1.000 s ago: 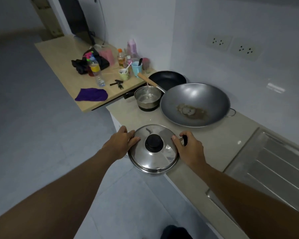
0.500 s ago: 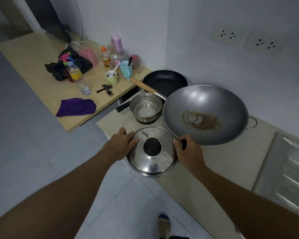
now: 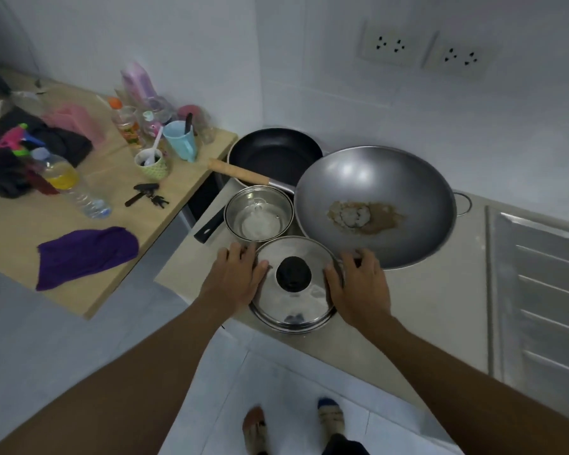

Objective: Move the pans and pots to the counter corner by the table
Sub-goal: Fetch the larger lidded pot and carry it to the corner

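the left hand (image 3: 234, 277) curls round the left rim of the round lidded steel pot with the black knob (image 3: 294, 305), which lies squarely between both hands; the right hand (image 3: 358, 287) clasps its right side. it sits on the front edge of the beige counter (image 3: 424, 307), just before the small steel saucepan (image 3: 258, 213).

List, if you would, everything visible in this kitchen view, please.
lidded pot: 1, steel, counter's front edge
saucepan: 1, steel, behind the pot
wok: 1, grey, right of saucepan
frying pan: 1, black, counter corner
counter: 1, beige, along wall
drainboard: 1, steel, far right
sockets: 2, white, wall
table: 1, wooden, left
cloth: 1, purple, table's near edge
bottle: 1, clear, table
cup: 1, blue, table
left hand: 1, grips pot's left side
right hand: 1, grips pot's right side
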{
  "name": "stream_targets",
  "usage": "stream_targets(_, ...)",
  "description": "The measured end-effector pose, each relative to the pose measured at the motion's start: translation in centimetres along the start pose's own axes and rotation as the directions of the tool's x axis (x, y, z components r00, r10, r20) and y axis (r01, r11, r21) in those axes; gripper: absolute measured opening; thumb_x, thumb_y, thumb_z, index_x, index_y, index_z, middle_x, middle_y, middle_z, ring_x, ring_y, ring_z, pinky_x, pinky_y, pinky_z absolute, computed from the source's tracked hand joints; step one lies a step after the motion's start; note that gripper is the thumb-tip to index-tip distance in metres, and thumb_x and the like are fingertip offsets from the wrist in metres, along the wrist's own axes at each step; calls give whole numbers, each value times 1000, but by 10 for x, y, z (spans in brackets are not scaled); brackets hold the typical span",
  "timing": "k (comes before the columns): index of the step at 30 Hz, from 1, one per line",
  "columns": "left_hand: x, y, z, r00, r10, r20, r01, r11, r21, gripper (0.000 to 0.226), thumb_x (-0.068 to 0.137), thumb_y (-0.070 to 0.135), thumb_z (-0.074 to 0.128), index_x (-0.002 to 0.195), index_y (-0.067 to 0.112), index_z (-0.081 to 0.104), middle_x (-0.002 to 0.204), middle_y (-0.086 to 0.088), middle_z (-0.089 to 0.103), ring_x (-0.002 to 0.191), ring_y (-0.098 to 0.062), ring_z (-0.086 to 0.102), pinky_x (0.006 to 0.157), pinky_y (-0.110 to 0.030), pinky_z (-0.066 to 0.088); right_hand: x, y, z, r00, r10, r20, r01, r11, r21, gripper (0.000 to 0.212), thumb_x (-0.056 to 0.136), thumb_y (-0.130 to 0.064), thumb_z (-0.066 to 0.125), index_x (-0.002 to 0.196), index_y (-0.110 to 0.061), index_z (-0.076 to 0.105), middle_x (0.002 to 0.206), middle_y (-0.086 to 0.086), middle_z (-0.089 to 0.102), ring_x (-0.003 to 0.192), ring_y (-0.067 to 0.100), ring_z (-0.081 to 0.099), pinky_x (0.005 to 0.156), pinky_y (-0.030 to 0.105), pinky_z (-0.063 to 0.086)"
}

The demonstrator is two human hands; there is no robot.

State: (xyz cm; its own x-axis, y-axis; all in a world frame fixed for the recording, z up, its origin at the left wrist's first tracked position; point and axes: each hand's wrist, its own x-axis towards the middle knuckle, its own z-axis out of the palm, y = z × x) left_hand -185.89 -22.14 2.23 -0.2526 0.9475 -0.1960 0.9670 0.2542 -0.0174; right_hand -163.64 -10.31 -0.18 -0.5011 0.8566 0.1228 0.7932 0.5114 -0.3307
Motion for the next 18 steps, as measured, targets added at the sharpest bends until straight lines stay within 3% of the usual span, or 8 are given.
stream_targets(2, 4, -8, -3, 995, 102, -14, -99, 986, 134, 64, 99, 36, -3, 152, 10, 22, 160, -19, 16, 137, -38, 28, 108, -45, 29, -2, -7, 1, 998, -62, -31, 61, 997, -46, 53, 103, -48, 41, 135, -10, 60, 136, 19, 57, 128, 36, 47, 109, 47, 40)
stream_targets(4, 11, -15, -4, 983, 183, 8, -182, 967, 181, 77, 90, 38, -15, 155, 9, 16, 163, -14, 12, 143, -34, 21, 115, -43, 23, -3, -11, 3, 997, -73, 15, 74, 991, -114, 59, 105, -49, 31, 140, -10, 57, 144, 14, 55, 138, 32, 41, 118, 46, 27)
stream_targets(8, 21, -23, -8, 959, 282, 12, -276, 926, 256, 77, 90, 34, -14, 153, 6, 22, 163, -16, 15, 145, -35, 20, 116, -45, 21, -5, -18, 8, 999, -40, 13, 41, 985, -168, 60, 106, -49, 28, 140, -9, 58, 141, 10, 60, 137, 25, 48, 121, 42, 20)
stream_targets(13, 27, -30, -5, 904, 423, -62, -383, 865, 324, 65, 98, 25, -4, 139, 8, 45, 158, -23, 26, 141, -39, 29, 112, -50, 26, -5, -21, 9, 1000, 13, -1, -13, 983, -183, 61, 106, -51, 28, 139, -11, 59, 137, 6, 63, 133, 24, 50, 121, 41, 21)
stream_targets(18, 39, -36, 0, 884, 459, -92, -406, 848, 340, 53, 100, 24, 10, 137, 7, 44, 156, -24, 29, 142, -39, 28, 111, -52, 27, -2, -22, 11, 999, 31, -5, -32, 987, -157, 61, 105, -52, 28, 140, -12, 58, 135, 6, 64, 133, 24, 49, 121, 40, 20)
